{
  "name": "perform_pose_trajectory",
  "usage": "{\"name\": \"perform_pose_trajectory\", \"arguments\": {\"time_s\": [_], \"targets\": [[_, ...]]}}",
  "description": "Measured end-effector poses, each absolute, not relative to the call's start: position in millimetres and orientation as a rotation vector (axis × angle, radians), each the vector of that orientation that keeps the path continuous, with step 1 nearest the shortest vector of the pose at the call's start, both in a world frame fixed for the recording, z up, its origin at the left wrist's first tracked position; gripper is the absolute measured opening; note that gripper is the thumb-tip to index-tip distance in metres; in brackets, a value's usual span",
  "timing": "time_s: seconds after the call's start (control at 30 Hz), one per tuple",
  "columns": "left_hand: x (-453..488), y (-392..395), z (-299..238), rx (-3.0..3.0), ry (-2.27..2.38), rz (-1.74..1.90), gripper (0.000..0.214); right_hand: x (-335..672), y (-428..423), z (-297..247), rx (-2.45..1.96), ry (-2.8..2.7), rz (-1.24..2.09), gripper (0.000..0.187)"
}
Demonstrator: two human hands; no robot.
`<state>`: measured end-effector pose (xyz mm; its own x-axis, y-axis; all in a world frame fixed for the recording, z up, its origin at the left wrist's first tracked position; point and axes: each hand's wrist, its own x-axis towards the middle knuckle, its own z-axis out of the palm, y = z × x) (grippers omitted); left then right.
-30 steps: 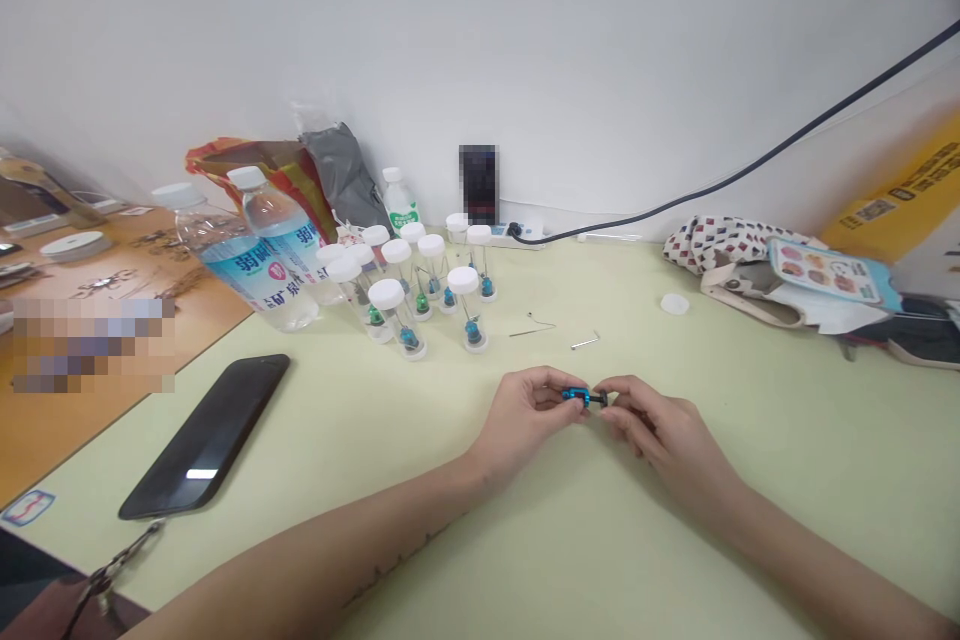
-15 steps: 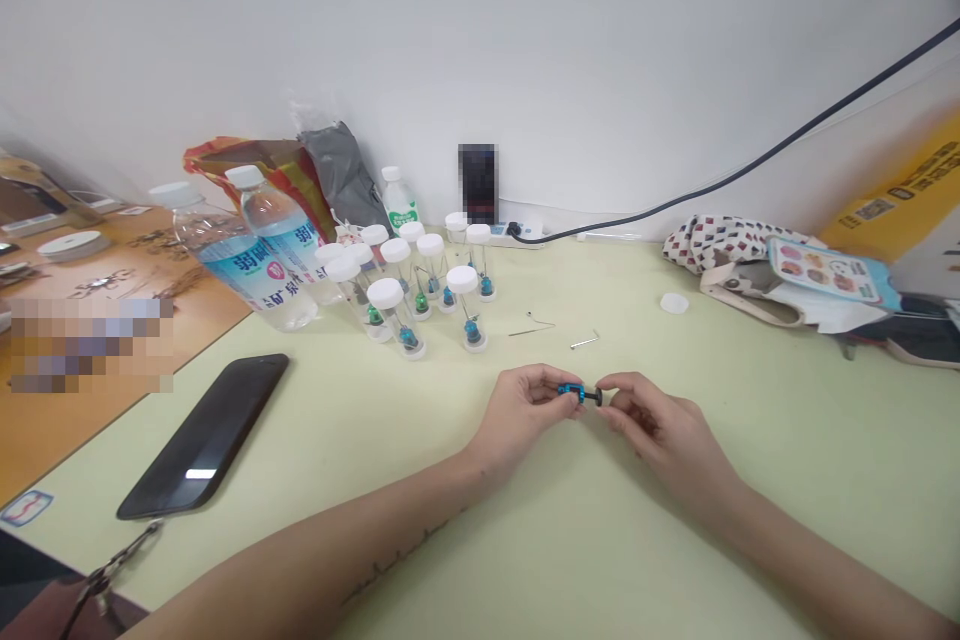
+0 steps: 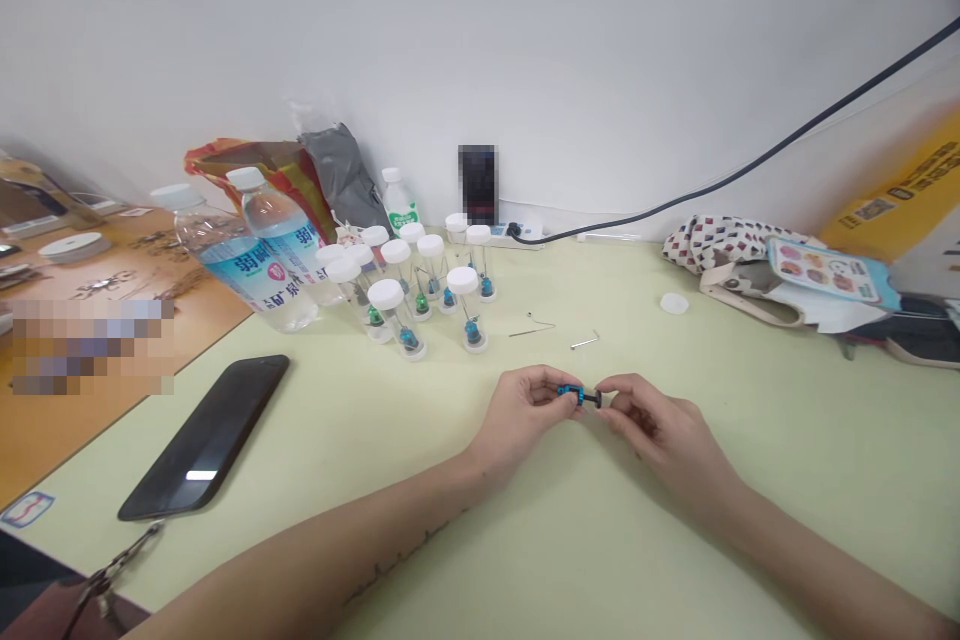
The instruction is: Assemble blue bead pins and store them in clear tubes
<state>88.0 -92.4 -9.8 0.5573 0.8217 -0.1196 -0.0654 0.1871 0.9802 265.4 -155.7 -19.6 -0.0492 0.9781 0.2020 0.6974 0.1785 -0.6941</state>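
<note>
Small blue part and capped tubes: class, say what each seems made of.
The small blue part looks like glossy metal or plastic; its shine leaves that open. The tubes look like clear plastic or glass, being see-through. Their white caps look like opaque plastic.

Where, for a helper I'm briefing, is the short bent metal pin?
On the pale green desk, find the white-capped clear tubes. To their right lie a long thin wire and a short bent pin. The pin is the one farther right, the stubbier.
</note>
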Motion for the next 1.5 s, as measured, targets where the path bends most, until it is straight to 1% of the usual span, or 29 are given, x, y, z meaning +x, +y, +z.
{"name": "perform_pose_trajectory", "arguments": {"time_s": [0.5,1.1,1.37,1.5], "targets": [[88.8,-92.7,-12.8,1.259,0.763,0.729,0.022,265.8,-155.5,-19.7,-1.591,-1.808,0.599,0.016],[90.1,-95.8,-11.1,1.326,0.759,0.748,0.022,267.1,-155.8,-18.5,-1.636,-1.781,0.641,0.019],[90.5,-95.9,-10.9,1.334,0.763,0.74,0.022,266.3,-155.7,-15.6,-1.65,-1.793,0.618,0.025],[90.6,-96.5,-8.9,1.335,0.774,0.733,0.022,266.3,-155.7,-15.6,-1.648,-1.792,0.618,0.024]]}}
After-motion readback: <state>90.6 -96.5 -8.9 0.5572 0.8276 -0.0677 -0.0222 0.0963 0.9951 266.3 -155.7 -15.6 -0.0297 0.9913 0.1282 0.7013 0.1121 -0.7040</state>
